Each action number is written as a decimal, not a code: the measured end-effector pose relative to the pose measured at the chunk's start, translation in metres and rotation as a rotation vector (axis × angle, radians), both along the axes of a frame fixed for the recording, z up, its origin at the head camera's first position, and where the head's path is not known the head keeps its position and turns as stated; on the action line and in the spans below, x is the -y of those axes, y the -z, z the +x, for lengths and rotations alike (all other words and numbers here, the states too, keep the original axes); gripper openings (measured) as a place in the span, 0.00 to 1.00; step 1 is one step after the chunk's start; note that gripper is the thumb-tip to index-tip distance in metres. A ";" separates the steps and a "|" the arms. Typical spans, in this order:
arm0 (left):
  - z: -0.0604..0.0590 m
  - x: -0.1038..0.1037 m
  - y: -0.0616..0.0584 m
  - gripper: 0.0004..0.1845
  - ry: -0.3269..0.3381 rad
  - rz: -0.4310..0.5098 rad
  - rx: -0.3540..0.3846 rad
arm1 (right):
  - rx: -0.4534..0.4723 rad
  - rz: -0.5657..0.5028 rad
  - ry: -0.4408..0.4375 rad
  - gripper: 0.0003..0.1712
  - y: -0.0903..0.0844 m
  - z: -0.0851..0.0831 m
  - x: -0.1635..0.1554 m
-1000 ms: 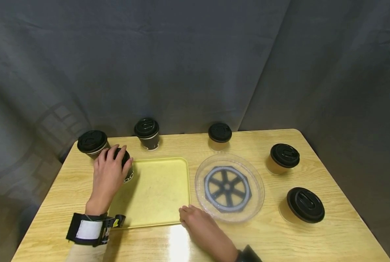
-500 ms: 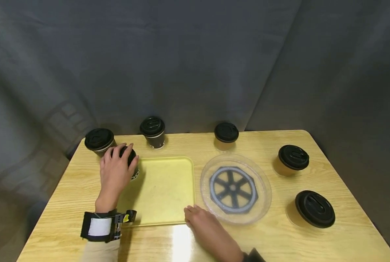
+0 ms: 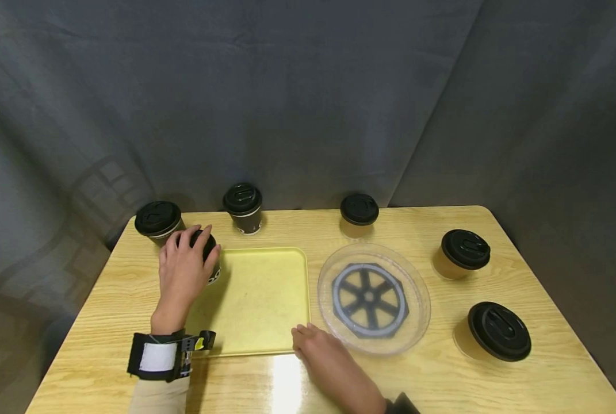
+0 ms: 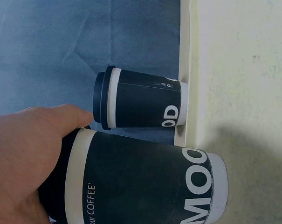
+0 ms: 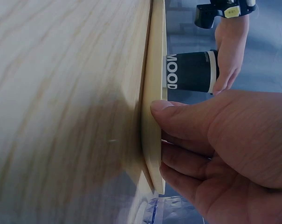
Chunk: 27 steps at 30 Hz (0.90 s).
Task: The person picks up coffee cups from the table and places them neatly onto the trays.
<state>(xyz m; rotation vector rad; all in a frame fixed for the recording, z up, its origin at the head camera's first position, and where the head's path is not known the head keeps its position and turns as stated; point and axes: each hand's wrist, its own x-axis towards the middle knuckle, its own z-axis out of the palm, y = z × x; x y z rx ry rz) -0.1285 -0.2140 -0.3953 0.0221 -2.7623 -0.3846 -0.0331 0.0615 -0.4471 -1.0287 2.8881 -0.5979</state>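
Only the view has shifted, and the left hand (image 3: 182, 267), left of centre, grips a cup (image 4: 136, 177) that may tip if the right hand (image 3: 319, 349), pinching the tray (image 3: 266, 305), pulls.

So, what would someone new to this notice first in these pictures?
Probably the yellow tray, left of centre in the head view, its near right corner pinched by the right grip. Next, the black-lidded cup that the left grip holds at the tray's far left corner. Then the clear round dish right of the tray, a dark spoked shape showing in its middle.
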 end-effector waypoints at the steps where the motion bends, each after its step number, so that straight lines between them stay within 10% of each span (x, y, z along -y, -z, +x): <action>1: 0.000 0.000 0.000 0.24 -0.001 0.000 -0.001 | -0.002 -0.002 -0.001 0.06 0.000 0.000 0.000; 27: 0.001 0.001 0.001 0.25 0.006 -0.004 -0.013 | 0.014 -0.031 -0.001 0.08 0.000 0.002 0.000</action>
